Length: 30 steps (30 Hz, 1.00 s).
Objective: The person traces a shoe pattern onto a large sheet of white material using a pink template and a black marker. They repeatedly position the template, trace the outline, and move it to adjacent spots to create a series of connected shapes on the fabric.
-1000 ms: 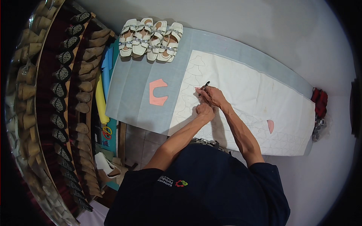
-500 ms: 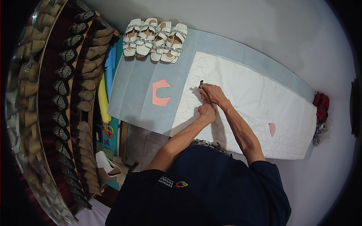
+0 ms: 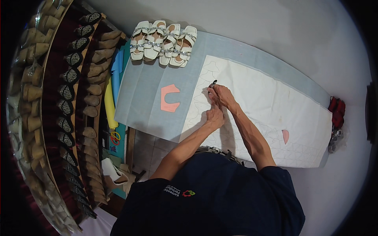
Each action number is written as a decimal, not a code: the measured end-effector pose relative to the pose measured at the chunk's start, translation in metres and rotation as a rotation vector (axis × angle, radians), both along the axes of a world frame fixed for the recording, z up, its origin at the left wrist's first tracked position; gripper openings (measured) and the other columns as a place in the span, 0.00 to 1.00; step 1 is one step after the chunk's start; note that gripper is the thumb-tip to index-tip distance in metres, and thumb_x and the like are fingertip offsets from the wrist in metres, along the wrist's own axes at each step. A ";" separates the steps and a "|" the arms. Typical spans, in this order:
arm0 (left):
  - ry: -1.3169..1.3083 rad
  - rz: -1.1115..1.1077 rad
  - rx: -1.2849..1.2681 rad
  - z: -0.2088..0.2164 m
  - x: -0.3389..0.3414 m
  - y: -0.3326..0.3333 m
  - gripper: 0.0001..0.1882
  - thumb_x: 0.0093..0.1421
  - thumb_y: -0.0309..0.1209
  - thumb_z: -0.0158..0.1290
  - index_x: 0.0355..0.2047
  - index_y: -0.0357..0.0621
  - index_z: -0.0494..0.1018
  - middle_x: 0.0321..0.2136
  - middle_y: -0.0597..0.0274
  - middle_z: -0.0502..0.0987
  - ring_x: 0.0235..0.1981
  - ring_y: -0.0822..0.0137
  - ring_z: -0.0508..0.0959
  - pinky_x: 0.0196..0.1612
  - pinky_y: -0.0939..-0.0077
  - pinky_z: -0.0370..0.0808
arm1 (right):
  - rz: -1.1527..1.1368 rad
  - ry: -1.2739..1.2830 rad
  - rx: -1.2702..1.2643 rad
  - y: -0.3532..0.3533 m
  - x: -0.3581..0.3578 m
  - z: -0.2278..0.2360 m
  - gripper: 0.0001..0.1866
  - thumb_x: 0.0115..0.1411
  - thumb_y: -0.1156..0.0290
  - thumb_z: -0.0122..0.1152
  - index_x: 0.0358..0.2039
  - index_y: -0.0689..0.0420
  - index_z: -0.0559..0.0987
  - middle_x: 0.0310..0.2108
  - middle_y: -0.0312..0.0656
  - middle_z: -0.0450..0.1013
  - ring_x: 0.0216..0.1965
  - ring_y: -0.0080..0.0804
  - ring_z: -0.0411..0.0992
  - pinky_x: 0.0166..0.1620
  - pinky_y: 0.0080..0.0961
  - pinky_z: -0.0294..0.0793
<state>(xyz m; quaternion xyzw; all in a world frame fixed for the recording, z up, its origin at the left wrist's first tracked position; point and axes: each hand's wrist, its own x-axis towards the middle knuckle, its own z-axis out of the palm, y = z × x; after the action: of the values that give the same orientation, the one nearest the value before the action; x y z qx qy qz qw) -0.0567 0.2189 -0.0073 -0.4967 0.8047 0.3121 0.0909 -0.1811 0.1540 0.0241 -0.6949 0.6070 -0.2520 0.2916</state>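
Observation:
My right hand [image 3: 223, 96] is closed around a dark pen [image 3: 213, 83], its upper end tilted up to the right, over a large white sheet [image 3: 252, 90]. Rows of curved outlines are drawn along the sheet's left and near sides. Just below the pen, my left hand [image 3: 215, 118] rests on the sheet with its fingers mostly curled. A pinkish patch shows between the two hands; whether it is a pattern piece or a finger I cannot make out. To the left lies a pink U-shaped pattern piece [image 3: 164, 98], and a small pink half-round piece [image 3: 285, 137] is on the sheet's right part.
White strappy sandals [image 3: 153, 41] stand in a row at the table's [image 3: 145, 82] far left. Shelves of wooden shoe lasts [image 3: 93, 90] and dark patterned shoe uppers [image 3: 67, 91] line the left. Scissors [image 3: 115, 137] lie beside yellow and blue rolls [image 3: 109, 102]. A red bundle [image 3: 338, 112] is at the right end.
The pen has tipped over to the right, and my right hand has turned slightly with it. My left hand stays almost in place. The whole view has shifted a little.

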 end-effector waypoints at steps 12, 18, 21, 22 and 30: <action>0.169 -0.106 -0.095 0.016 0.033 -0.016 0.24 0.64 0.41 0.58 0.49 0.29 0.76 0.65 0.32 0.62 0.39 0.38 0.84 0.45 0.44 0.82 | -0.218 -0.388 0.121 0.029 -0.004 -0.003 0.21 0.76 0.56 0.55 0.49 0.64 0.82 0.35 0.51 0.85 0.36 0.43 0.84 0.41 0.34 0.81; 0.186 -0.149 -0.061 0.022 0.043 -0.024 0.21 0.65 0.36 0.56 0.53 0.34 0.73 0.64 0.37 0.63 0.39 0.38 0.84 0.44 0.42 0.82 | -0.185 -0.239 0.219 0.029 -0.010 0.009 0.22 0.75 0.53 0.53 0.46 0.59 0.85 0.35 0.50 0.85 0.37 0.49 0.83 0.42 0.38 0.81; 0.218 -0.160 -0.088 0.017 0.047 -0.026 0.23 0.64 0.33 0.54 0.58 0.39 0.71 0.64 0.38 0.64 0.40 0.37 0.84 0.44 0.41 0.82 | -0.162 -0.156 0.164 0.035 -0.017 0.013 0.21 0.76 0.53 0.52 0.45 0.55 0.86 0.37 0.46 0.85 0.37 0.50 0.83 0.42 0.39 0.80; 0.225 -0.156 -0.095 0.016 0.048 -0.027 0.24 0.64 0.32 0.54 0.60 0.42 0.70 0.64 0.38 0.64 0.40 0.37 0.83 0.44 0.41 0.82 | -0.167 -0.123 0.147 0.040 -0.022 0.016 0.20 0.76 0.53 0.52 0.44 0.54 0.86 0.38 0.44 0.85 0.37 0.50 0.82 0.41 0.40 0.80; 0.174 -0.307 -0.199 0.013 0.052 -0.048 0.37 0.58 0.22 0.53 0.70 0.56 0.67 0.63 0.50 0.67 0.45 0.47 0.79 0.44 0.48 0.81 | -0.296 -0.187 0.069 0.080 -0.042 0.017 0.19 0.77 0.55 0.51 0.44 0.55 0.85 0.38 0.41 0.84 0.36 0.50 0.80 0.42 0.41 0.78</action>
<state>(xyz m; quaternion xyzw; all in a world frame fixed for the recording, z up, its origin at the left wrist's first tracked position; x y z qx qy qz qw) -0.0051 0.1705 0.0059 -0.3460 0.9027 0.2553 0.0179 -0.2229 0.2336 0.0407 -0.5609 0.6814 -0.3347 0.3302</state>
